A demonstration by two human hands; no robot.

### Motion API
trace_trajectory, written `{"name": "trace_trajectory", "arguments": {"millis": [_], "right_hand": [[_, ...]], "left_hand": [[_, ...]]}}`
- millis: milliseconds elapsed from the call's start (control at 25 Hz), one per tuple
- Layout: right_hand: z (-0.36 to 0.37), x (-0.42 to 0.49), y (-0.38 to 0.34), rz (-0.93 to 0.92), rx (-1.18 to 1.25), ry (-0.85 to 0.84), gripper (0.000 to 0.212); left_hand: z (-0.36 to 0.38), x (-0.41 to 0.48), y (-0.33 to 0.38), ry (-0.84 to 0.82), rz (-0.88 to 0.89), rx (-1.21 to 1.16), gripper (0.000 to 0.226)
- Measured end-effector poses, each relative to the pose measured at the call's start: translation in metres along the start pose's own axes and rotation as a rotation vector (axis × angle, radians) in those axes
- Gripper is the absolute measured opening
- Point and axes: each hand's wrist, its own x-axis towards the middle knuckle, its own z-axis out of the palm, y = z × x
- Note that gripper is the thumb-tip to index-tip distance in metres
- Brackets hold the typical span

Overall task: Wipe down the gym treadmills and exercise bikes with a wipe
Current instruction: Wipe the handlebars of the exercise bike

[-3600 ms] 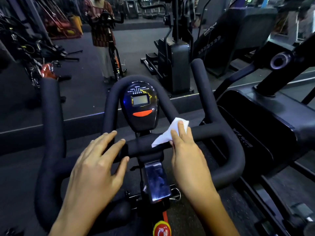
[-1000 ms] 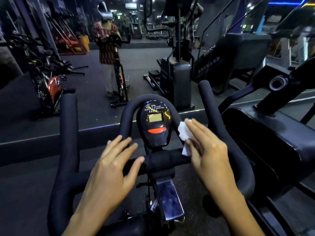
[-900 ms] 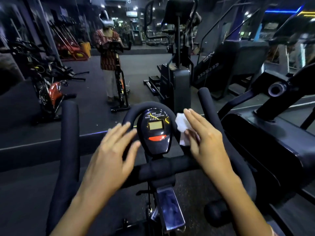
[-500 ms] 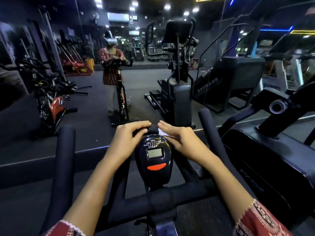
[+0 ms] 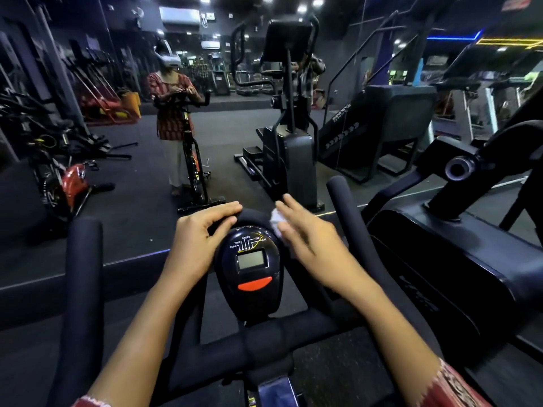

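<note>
Holds both forearms in over the bike's crossbar (image 5: 264,345), either side of the display (image 5: 249,268). Curls the left hand (image 5: 199,239) over the top of the handlebar loop (image 5: 252,215), grip closed round it, thumb on the near side. Lays the right hand (image 5: 308,239) on the loop's right shoulder, fingers straight, grip flat, pressing the wipe (image 5: 276,220) against the padding. Leaves open gaps out to the left horn (image 5: 85,274) and right horn (image 5: 343,207). Crowds close to a black machine (image 5: 440,274) on the right; beyond, open floor (image 5: 141,195).
</note>
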Motion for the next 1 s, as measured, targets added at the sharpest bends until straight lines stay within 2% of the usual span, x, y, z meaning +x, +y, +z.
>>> {"name": "trace_trajectory", "arguments": {"millis": [80,280,320,440,480,640,800,880,1000], "right_hand": [[0.014,-0.004,0.01,-0.062,-0.075,-0.142,0.05],[-0.021,-0.046,0.021,-0.042,-0.197,-0.244,0.048],[-0.029,-0.046,0.018,-0.017,-0.198,-0.219,0.044],[-0.032,-0.009,-0.003,-0.037,0.033,0.059,0.032],[-0.025,0.008,-0.008,-0.06,0.088,0.06,0.032],[0.009,0.059,-0.011,-0.043,0.073,-0.309,0.035],[0.007,0.086,-0.032,-0.108,0.047,-0.455,0.032],[0.012,0.092,-0.048,-0.112,0.002,-0.436,0.028],[0.035,0.089,-0.07,-0.065,-0.354,-0.438,0.028]], "left_hand": [[0.0,-0.001,0.0,-0.002,0.012,0.004,0.025],[-0.002,-0.004,-0.002,0.034,0.024,0.039,0.026],[-0.003,-0.006,-0.002,0.035,0.037,0.07,0.027],[-0.009,-0.016,-0.004,0.013,0.069,0.19,0.033],[-0.013,-0.021,-0.005,0.006,0.067,0.216,0.036],[-0.026,-0.046,-0.007,0.007,0.049,0.266,0.04],[-0.031,-0.062,-0.003,0.022,0.035,0.294,0.039],[-0.036,-0.071,-0.003,-0.004,0.021,0.32,0.041],[-0.043,-0.087,0.0,-0.05,-0.021,0.365,0.045]]}}
